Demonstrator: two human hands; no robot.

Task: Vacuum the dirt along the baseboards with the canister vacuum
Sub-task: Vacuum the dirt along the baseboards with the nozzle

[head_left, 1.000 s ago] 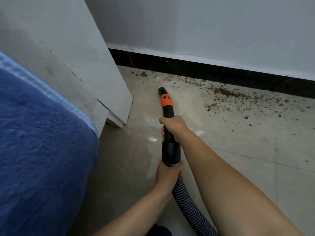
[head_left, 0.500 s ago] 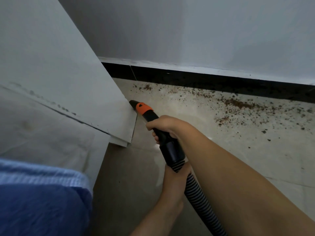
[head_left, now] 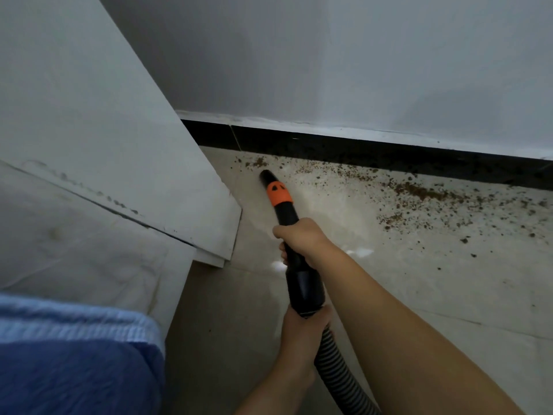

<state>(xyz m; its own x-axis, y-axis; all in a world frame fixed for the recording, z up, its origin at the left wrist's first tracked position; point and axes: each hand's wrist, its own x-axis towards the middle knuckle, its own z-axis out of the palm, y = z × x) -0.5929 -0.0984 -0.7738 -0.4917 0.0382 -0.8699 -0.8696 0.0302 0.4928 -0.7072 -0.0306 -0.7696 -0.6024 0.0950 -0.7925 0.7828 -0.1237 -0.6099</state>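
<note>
Both hands gripped it: right hand [head_left: 302, 241] curled round the smooth black nozzle [head_left: 281, 205], left hand [head_left: 305, 327] clutching the ribbed hose [head_left: 332, 363]; crumbly brown dirt [head_left: 419, 193] lined the glossy black baseboard [head_left: 389, 157], centre frame.

Pale tiled floor [head_left: 404, 283] meets a black baseboard [head_left: 389, 157] beneath a white wall. Brown dirt [head_left: 419, 193] lies scattered along the baseboard, thickest toward the right. A white cabinet [head_left: 119, 163] stands on the tiles at left, its corner near the dirt.
</note>
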